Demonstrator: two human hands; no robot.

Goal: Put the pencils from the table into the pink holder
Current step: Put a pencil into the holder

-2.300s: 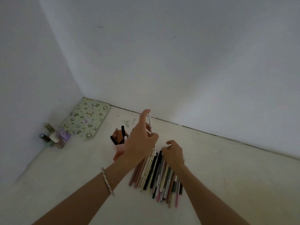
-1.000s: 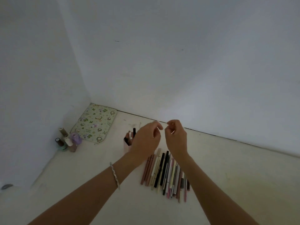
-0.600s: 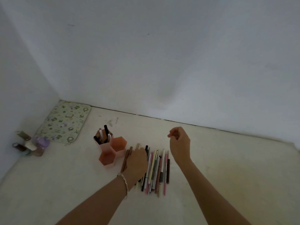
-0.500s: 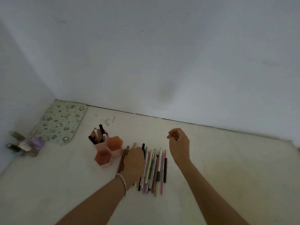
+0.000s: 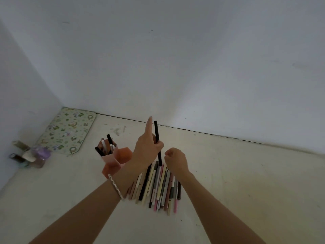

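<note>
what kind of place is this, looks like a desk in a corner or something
Probably a home desk or vanity top in a bare white corner: a pink holder, small bottles by the wall, and a patterned mat.

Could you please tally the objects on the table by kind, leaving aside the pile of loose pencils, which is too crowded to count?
Pink holder: 1
Pencils standing in the holder: 4 tips seen
Black pencil held in the left hand: 1
Patterned mat: 1
Small bottles: about 4, blurred
Total: about 11
</note>
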